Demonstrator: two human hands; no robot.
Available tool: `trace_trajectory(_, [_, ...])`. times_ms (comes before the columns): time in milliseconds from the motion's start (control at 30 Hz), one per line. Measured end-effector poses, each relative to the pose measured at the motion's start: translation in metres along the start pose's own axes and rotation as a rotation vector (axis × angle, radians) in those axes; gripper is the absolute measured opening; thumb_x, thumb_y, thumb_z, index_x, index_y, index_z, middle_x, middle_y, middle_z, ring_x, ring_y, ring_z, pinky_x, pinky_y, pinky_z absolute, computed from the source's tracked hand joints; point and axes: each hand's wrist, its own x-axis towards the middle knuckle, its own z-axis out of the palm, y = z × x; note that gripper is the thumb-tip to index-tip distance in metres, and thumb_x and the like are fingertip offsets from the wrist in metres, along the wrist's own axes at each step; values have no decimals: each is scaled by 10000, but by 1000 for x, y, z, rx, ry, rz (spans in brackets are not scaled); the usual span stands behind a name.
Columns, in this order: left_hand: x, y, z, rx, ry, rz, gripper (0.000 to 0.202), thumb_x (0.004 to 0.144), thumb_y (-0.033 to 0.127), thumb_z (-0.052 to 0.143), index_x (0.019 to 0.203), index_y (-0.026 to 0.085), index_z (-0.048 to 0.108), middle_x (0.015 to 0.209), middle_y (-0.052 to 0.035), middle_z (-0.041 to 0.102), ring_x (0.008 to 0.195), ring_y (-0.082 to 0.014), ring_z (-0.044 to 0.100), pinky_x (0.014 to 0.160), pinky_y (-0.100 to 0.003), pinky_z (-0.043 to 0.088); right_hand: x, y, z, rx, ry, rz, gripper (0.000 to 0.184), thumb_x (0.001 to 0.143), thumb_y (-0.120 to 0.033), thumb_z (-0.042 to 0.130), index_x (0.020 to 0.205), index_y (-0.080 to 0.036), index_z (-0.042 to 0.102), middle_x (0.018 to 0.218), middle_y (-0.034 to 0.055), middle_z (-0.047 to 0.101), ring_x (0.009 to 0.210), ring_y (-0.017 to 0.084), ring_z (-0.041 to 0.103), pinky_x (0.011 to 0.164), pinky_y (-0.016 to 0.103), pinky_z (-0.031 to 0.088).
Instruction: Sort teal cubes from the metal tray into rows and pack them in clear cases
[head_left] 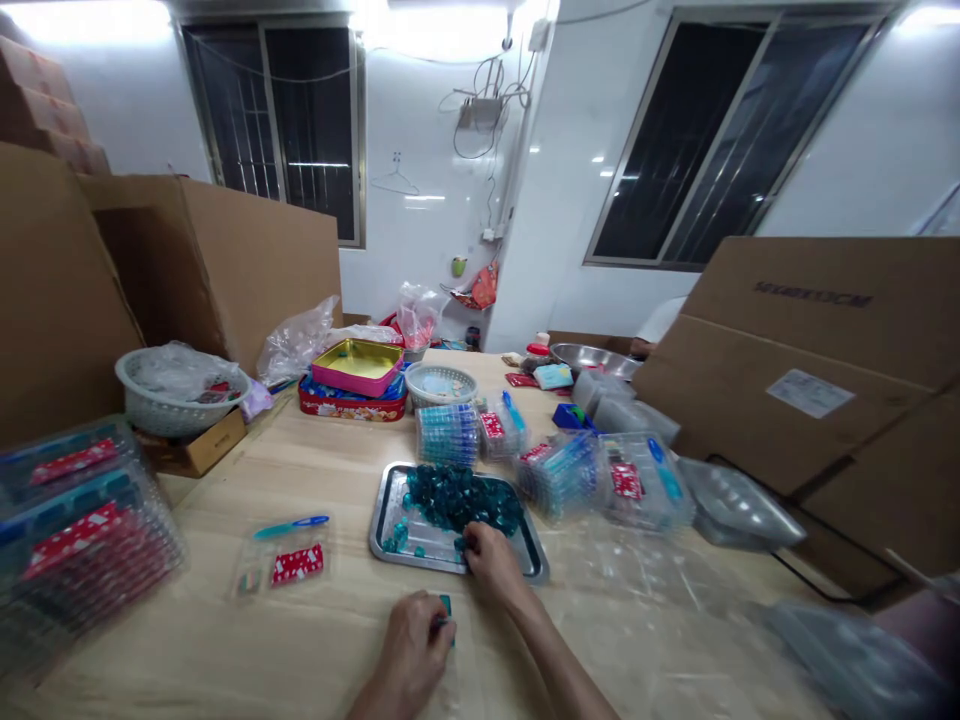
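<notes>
A metal tray [386, 500] lies on the table before me, heaped with shiny dark teal translucent pieces [457, 495]. Several loose ones sit at its left side. My right hand [491, 565] reaches over the tray's near edge, its fingertips pinched at a small teal piece. Nearer to me, my left hand [416, 645] is closed on a small flat teal piece [446, 605] that sticks out past the fingers. To the left lies a clear plastic blister tray [262, 555] with a blue pen-like stick [292, 527] and a red patterned packet [298, 565].
Stacked filled blister trays stand at far left [82, 540] and behind the tray [559, 475]. Clear empty blister trays [739, 505] lie at right. Tins [356, 385], a white basket [440, 383] and cardboard boxes [817, 370] surround the table. Part of another person shows behind the right box.
</notes>
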Motion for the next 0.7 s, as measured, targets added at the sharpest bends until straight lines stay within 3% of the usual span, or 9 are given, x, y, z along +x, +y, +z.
trace_trajectory(133, [3, 6, -11, -155, 83, -49, 210, 668, 314, 552, 713, 131, 645, 707, -21, 594, 633, -16, 469, 623, -119, 300, -7, -1, 3, 122, -38, 6, 158, 600, -87, 493, 722, -153, 570, 659, 19, 577, 630, 149, 533, 599, 234, 373])
trace_trajectory(200, [6, 12, -17, -347, 106, -82, 286, 626, 335, 616, 819, 126, 643, 765, -27, 623, 643, -23, 505, 612, -112, 356, -20, -8, 3, 394, -107, 49, 126, 607, -134, 570, 732, -150, 571, 662, 11, 579, 612, 138, 534, 585, 231, 391])
trace_trajectory(267, [9, 19, -21, -560, 57, -91, 441, 559, 355, 691, 925, 118, 625, 851, -44, 645, 667, -34, 535, 617, -123, 406, -36, -19, 1, 757, -186, 134, 195, 577, -198, 683, 737, -146, 584, 665, 7, 589, 611, 133, 540, 593, 237, 410])
trace_trajectory(367, [8, 28, -22, -749, -44, -82, 451, 504, 372, 742, 831, 80, 639, 792, -54, 655, 664, -51, 557, 620, -142, 436, -59, -33, -1, 1118, -233, 267, 306, 516, -251, 791, 732, -143, 603, 658, -3, 601, 604, 120, 555, 610, 239, 430])
trace_trajectory(533, [-1, 32, -19, -810, -24, -116, 387, 456, 343, 774, 646, 73, 574, 570, 12, 569, 508, -20, 492, 513, -130, 398, -77, -41, 4, 1388, -223, 421, 334, 463, -218, 834, 675, -133, 591, 609, -18, 594, 543, 104, 566, 554, 219, 435])
trace_trajectory(700, [-4, 31, -16, -784, 43, -107, 362, 490, 334, 748, 685, 88, 569, 590, 16, 570, 516, -22, 497, 509, -132, 406, -81, -43, 10, 1511, -176, 401, 296, 488, -170, 819, 654, -136, 577, 621, -9, 603, 564, 108, 572, 548, 210, 435])
